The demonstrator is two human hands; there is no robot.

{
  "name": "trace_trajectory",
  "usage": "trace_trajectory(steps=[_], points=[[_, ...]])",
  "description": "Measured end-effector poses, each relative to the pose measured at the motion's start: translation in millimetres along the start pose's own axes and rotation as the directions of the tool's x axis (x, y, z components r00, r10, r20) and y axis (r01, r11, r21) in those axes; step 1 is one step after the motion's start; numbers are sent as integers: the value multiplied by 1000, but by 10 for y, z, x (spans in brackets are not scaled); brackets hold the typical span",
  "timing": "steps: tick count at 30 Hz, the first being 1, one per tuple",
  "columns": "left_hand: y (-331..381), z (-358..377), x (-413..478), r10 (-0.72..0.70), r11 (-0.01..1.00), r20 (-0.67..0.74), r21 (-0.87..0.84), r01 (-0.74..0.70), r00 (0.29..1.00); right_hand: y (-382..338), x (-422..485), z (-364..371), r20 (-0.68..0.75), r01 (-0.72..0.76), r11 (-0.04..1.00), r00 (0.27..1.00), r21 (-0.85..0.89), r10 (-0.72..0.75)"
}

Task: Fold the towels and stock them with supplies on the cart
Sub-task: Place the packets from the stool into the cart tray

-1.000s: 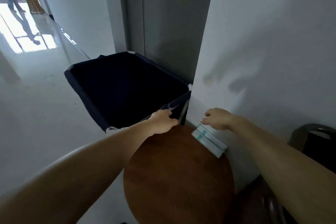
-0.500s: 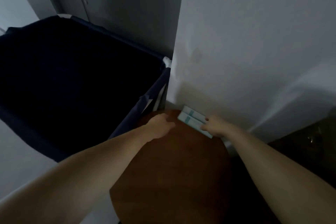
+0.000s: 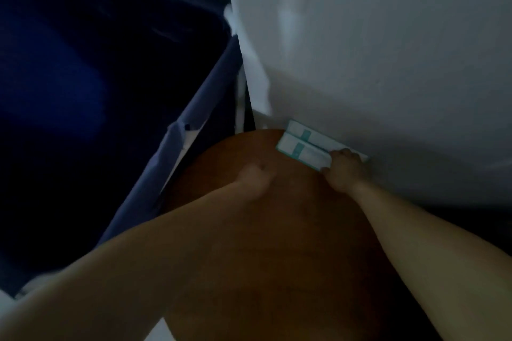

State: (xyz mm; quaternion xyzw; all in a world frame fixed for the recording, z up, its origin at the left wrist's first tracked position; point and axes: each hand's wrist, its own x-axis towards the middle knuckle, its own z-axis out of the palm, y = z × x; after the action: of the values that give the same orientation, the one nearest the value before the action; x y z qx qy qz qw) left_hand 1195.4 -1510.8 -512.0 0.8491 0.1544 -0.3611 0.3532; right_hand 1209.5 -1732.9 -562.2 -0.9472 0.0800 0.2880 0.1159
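Right of centre, the right hand [image 3: 345, 167] clamps curled fingers on the white teal-banded packets [image 3: 300, 144] at the far edge of the brown table [image 3: 291, 230], against the wall [image 3: 374, 63], while the left hand [image 3: 255, 174] is too blurred to tell its fingers.

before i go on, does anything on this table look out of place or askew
Nothing spilled or damaged shows. The two white boxes lie side by side at the far rim of the round table against the wall, the right hand gripping their end. The picture is dark and blurred, so small faults could hide.
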Motion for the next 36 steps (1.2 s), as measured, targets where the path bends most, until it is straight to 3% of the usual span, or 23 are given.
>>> trace_trajectory(steps=[4,8,13,15,17,19,23,25,26,28,30,32,36], points=[[-32,272,225,-61,990,12,-123,62,998,88,123,285,-124,67,990,989,-122,-82],[-40,447,343,-103,969,-6,-225,99,995,130,72,488,-120,17,984,992,-179,-39],[-113,585,312,-160,886,-9,-443,139,987,32,-36,642,26,11,984,1000,176,-15],[-103,556,278,-175,825,22,-543,159,984,-86,-94,657,118,-16,862,992,506,-51],[-75,481,268,-164,773,36,-616,151,986,-211,-161,642,185,-99,691,981,716,-52],[-85,406,282,-161,736,3,-665,122,987,-317,-222,607,210,-151,574,977,805,-38],[-97,311,254,-125,664,6,-743,88,992,-461,-307,565,274,-179,543,957,820,-98],[-114,285,247,-99,660,-10,-749,58,995,-464,-329,524,223,-101,600,966,794,-133],[-132,272,249,-100,660,-29,-750,44,995,-435,-310,499,107,8,685,986,729,-126],[-194,252,260,-116,665,-65,-746,29,991,-316,-198,445,-257,222,897,958,383,-128],[-273,250,266,-137,674,-81,-738,33,987,-190,-73,344,-480,216,974,863,73,-155],[-352,248,247,-159,694,-85,-718,50,984,-111,61,294,-518,140,990,845,-23,-132],[-486,271,214,-192,695,-67,-714,87,979,-113,185,367,-409,34,987,907,-159,-97]])
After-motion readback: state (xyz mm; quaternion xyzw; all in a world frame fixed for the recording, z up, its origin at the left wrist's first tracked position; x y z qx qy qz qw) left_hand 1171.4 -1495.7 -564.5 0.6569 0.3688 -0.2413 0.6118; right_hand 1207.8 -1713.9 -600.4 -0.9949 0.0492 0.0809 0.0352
